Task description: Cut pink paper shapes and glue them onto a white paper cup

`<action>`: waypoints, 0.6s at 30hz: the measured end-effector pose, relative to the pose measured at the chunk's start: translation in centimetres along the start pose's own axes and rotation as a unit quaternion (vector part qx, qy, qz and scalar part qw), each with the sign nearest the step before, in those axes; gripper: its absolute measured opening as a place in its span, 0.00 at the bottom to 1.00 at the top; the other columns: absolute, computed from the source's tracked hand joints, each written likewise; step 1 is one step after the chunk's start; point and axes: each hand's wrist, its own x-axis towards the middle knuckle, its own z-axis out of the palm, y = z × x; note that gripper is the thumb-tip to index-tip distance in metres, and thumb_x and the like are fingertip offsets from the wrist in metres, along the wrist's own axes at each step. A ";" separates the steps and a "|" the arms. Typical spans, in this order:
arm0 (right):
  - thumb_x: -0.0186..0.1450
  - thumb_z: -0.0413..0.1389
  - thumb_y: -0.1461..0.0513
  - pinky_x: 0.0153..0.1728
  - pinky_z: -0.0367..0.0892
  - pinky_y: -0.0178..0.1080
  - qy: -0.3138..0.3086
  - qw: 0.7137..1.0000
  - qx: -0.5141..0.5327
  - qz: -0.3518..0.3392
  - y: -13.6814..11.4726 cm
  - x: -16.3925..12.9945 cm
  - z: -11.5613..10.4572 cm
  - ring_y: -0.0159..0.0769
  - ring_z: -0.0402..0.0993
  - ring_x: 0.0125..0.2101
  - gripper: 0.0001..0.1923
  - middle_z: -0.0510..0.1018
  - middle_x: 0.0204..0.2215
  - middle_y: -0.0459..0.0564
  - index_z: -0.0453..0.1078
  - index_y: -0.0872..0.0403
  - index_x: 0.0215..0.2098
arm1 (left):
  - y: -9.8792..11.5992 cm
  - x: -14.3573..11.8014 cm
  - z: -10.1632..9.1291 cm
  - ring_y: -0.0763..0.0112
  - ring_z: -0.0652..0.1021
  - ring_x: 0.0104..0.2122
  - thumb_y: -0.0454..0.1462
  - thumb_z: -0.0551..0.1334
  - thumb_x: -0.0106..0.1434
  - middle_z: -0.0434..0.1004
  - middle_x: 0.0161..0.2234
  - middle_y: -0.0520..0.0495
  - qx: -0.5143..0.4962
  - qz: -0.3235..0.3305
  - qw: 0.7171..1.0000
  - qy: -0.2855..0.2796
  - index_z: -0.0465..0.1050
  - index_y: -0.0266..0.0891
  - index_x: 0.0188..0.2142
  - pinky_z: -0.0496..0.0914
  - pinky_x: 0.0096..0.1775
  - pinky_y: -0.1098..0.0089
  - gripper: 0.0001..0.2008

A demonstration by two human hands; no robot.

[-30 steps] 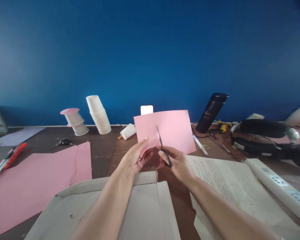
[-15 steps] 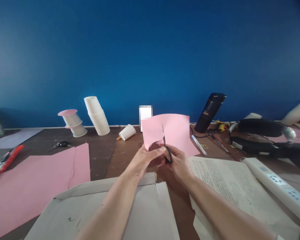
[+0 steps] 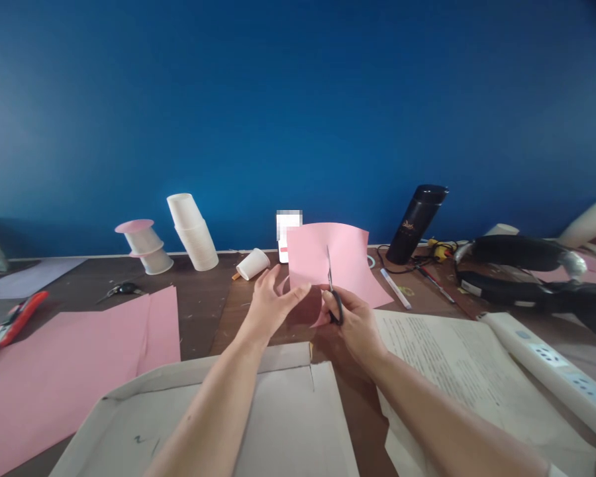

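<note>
A pink sheet of paper [image 3: 345, 255] stands up in front of me, curved, with a cut running into it from its lower edge. My right hand [image 3: 355, 324] has its fingers in the black handles of a pair of scissors [image 3: 336, 308], whose blades point up across the sheet. A narrow pink strip hangs by the right fingers. At the sheet's lower left corner is my left hand [image 3: 271, 305], thumb and fingers spread apart. Some of its fingertips may touch the paper's edge; I cannot tell.
Large pink sheets [image 3: 79, 358] and a red utility knife [image 3: 22, 318] lie left. Stacked paper cups [image 3: 193, 232], a tipped cup [image 3: 253, 264] and a phone [image 3: 284, 252] are along the wall. Right are a black flask [image 3: 417, 225], a printed sheet [image 3: 442, 371], a power strip [image 3: 551, 371] and headphones [image 3: 506, 285].
My left hand has let go of the pink sheet near the scissors and moved left, its fingers opening. The sheet has shifted and straightened slightly. The right hand keeps the scissors in nearly the same place.
</note>
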 end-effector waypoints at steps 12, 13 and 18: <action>0.58 0.59 0.53 0.22 0.62 0.31 0.003 1.000 -0.015 -0.023 0.4 0.0 -0.3 0.28 0.63 0.22 0.16 0.69 0.21 0.43 0.73 0.54 0.40 | -1.4 -1.4 2.2 0.54 0.76 0.29 0.62 0.44 0.57 0.75 0.23 0.40 0.400 0.031 0.914 -0.059 0.72 0.41 0.22 0.64 0.32 0.63 0.32; 0.57 0.59 0.53 0.23 0.63 0.31 0.005 1.000 -0.011 -0.017 0.4 0.0 -0.3 0.29 0.63 0.22 0.17 0.70 0.21 0.44 0.73 0.54 0.40 | -1.7 -1.2 2.3 0.53 0.76 0.32 0.62 0.44 0.56 0.76 0.26 0.40 0.368 0.025 0.927 -0.070 0.73 0.41 0.24 0.65 0.34 0.63 0.32; 0.55 0.60 0.51 0.24 0.66 0.34 -0.004 1.000 -0.006 0.015 0.2 -0.2 0.0 0.31 0.66 0.23 0.18 0.71 0.23 0.45 0.74 0.53 0.40 | -2.7 -0.6 3.2 0.62 0.76 0.33 0.59 0.51 0.57 0.77 0.31 0.45 0.045 -0.024 0.991 -0.128 0.74 0.43 0.39 0.68 0.37 0.67 0.26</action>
